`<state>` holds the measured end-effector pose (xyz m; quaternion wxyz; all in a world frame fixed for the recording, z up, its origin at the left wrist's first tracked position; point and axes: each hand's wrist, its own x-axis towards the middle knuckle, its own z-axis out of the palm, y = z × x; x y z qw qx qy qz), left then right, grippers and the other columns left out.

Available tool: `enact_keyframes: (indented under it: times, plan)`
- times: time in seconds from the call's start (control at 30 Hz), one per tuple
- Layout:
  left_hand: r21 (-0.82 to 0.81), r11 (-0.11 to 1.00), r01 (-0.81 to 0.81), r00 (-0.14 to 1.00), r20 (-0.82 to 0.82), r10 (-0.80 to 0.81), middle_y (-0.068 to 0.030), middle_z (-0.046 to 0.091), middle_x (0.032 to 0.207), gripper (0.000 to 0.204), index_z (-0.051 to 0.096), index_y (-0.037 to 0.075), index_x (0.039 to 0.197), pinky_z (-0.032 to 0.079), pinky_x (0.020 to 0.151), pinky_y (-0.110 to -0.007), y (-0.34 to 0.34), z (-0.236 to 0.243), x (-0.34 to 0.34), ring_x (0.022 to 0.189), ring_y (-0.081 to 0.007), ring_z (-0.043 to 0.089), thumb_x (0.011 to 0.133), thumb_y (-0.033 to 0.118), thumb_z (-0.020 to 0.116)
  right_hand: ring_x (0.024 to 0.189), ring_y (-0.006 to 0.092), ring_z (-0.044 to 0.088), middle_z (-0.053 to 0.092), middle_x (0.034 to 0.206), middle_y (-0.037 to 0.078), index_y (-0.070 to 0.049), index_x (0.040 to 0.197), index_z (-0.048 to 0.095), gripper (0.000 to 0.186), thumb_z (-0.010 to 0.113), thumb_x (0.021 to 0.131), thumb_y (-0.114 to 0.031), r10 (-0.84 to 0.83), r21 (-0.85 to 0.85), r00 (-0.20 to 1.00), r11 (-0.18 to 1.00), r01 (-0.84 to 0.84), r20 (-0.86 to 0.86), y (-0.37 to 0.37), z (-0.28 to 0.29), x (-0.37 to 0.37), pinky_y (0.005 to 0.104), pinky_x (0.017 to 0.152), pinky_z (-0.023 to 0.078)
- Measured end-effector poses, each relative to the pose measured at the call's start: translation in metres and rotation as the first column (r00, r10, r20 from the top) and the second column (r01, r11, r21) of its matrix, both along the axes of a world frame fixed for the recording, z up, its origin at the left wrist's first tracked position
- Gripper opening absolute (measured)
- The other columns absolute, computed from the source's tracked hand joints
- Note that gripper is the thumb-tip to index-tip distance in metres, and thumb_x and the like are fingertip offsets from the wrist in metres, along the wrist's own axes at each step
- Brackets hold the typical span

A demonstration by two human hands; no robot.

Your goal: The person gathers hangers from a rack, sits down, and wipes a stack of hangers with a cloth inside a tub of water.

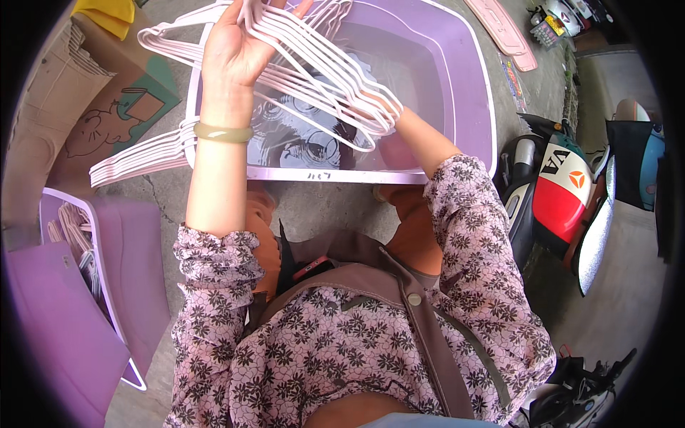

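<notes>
My left hand [241, 51] is raised over the far left of a purple tub [477, 93], palm up. Its fingers are closed around the upper part of a bunch of pale pink clothes hangers [321, 53]. At the right end of this bunch is my right hand [377, 105], mostly hidden behind the hanger bars, which it grips. The bunch slants over the tub, which holds water [307, 135] with ripples and dark reflections. More pale hangers [139, 158] stick out past the tub's left rim, and others lie beyond my left hand.
Left of me stand an opened cardboard box [118, 107] and a purple bin [128, 250] with more hangers inside. A yellow item [107, 14] sits at the far left. On the right are a red and white scooter [564, 185] and a pink lid [503, 32] on the concrete floor [342, 207].
</notes>
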<state>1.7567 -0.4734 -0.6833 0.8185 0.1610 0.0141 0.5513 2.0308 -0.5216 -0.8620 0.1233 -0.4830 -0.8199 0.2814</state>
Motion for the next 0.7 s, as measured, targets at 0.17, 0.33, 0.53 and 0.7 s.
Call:
enact_keyframes:
  times: [0.17,0.33,0.53,0.7]
  plan:
    - [-0.062,0.994,0.086,0.972,0.225,-0.07,-0.0154,0.05,0.122,0.034,0.048,-0.005,0.114,0.022,0.106,-0.06,0.017,-0.057,-0.007,0.124,-0.0317,0.038,0.097,0.015,0.027,0.099,0.0342,0.057,0.055,0.113,0.018,-0.002,0.122,0.049,0.051,0.064,0.077,-0.02,-0.08,-0.057,0.941,0.993,0.105,0.329,-0.034,-0.08,-0.037,0.0399,0.096,0.04]
    - [-0.245,0.952,-0.185,0.983,-0.061,0.175,-0.0133,0.046,0.129,0.033,0.049,-0.001,0.115,0.021,0.106,-0.059,0.011,-0.042,0.013,0.128,-0.0333,0.033,0.097,0.017,0.028,0.096,0.0254,0.059,0.061,0.104,0.011,-0.004,0.119,0.05,0.045,0.065,0.079,-0.014,-0.349,-0.712,0.933,0.631,0.308,0.094,-0.019,-0.083,-0.028,0.036,0.086,0.045]
    - [-0.143,0.965,-0.22,0.972,-0.114,0.204,-0.0114,0.047,0.127,0.03,0.045,0.024,0.123,0.031,0.097,-0.058,0.016,-0.063,0.011,0.121,-0.0386,0.041,0.094,0.018,0.043,0.1,0.0199,0.059,0.059,0.111,0.008,-0.006,0.118,0.049,0.035,0.059,0.085,-0.008,-0.871,-0.969,0.462,0.23,0.085,-0.166,-0.058,0.008,0.003,0.0348,0.089,0.047]
    - [-0.043,0.948,-0.316,0.939,-0.157,0.306,-0.0162,0.05,0.122,0.03,0.041,0.02,0.124,0.039,0.092,-0.052,0.018,-0.078,0.018,0.105,-0.0316,0.053,0.094,0.015,0.043,0.092,0.0166,0.059,0.061,0.103,0.008,-0.002,0.111,0.052,0.028,0.059,0.086,-0.013,-0.846,-0.85,0.246,0.512,0.123,-0.474,-0.084,0.104,-0.027,0.0312,0.082,0.048]
